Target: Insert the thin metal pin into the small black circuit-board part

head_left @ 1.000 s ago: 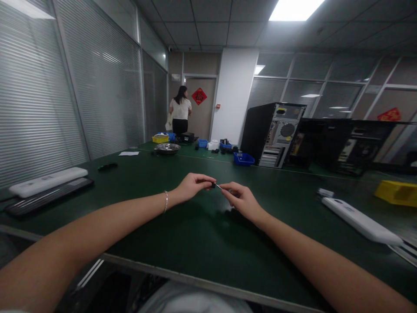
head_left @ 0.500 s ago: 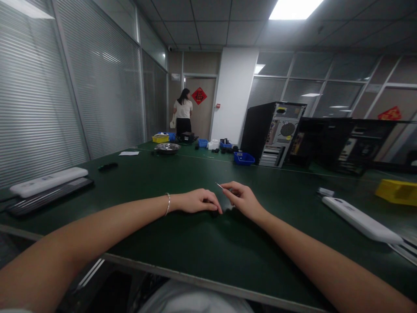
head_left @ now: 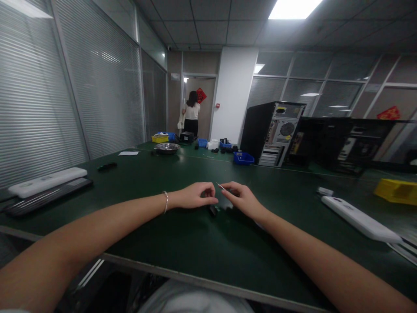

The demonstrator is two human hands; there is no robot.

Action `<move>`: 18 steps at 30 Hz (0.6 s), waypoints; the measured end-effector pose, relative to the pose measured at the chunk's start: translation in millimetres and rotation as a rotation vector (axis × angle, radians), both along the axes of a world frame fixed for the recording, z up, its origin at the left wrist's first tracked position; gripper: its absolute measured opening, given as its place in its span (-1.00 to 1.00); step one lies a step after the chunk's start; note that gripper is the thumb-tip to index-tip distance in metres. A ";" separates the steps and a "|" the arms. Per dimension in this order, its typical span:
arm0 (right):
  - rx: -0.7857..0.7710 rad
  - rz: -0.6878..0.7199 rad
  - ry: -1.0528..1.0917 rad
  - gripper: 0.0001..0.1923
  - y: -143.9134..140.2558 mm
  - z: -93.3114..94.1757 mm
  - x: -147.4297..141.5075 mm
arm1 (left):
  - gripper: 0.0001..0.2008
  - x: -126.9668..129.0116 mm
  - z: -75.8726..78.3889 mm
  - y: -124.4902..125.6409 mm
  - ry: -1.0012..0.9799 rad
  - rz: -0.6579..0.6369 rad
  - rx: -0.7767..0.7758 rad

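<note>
My left hand (head_left: 197, 194) hovers over the green table, fingers curled and thumb held apart from them, with nothing visible between. Just below its thumb lies a small black part (head_left: 213, 210) with a greenish bit beside it, too small to make out. My right hand (head_left: 243, 200) pinches a thin, pointed silver tool (head_left: 221, 187), whose tip points up and left toward the left fingers. Most of that tool is hidden in the right hand.
White lamp-like bars lie at left (head_left: 48, 181) and right (head_left: 360, 219). A computer tower (head_left: 275, 134), a blue bin (head_left: 243, 158) and a metal bowl (head_left: 167, 148) stand farther back. A yellow bin (head_left: 395, 191) is far right. Another person (head_left: 192, 113) stands by the door.
My left hand has lifted and shifted slightly left, its thumb parting from the fingers and uncovering the black part. My right hand barely moves. The other person has moved right, at the door.
</note>
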State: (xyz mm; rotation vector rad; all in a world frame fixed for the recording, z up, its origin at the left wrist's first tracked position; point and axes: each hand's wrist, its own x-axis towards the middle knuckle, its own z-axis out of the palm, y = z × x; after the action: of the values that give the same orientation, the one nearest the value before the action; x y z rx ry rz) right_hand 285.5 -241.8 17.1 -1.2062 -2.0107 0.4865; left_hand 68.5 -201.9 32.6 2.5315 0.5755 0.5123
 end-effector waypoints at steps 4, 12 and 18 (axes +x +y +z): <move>-0.070 0.099 -0.156 -0.72 2.3 0.4 3.7 | -0.50 1.7 2.7 -7.8 0.152 -0.005 0.049; -0.187 0.215 -0.287 -0.67 -0.8 7.7 5.5 | -0.60 4.7 -2.4 -12.5 0.167 -0.001 0.060; -0.181 0.235 -0.263 -0.70 -0.2 6.8 5.5 | -0.58 -7.9 1.8 10.8 0.104 -0.202 -0.267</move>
State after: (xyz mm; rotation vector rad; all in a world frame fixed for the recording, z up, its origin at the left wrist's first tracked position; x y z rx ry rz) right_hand 291.0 -242.0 23.9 -1.1967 -2.3924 0.6659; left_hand 60.6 -191.0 34.4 2.3361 0.3891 0.2158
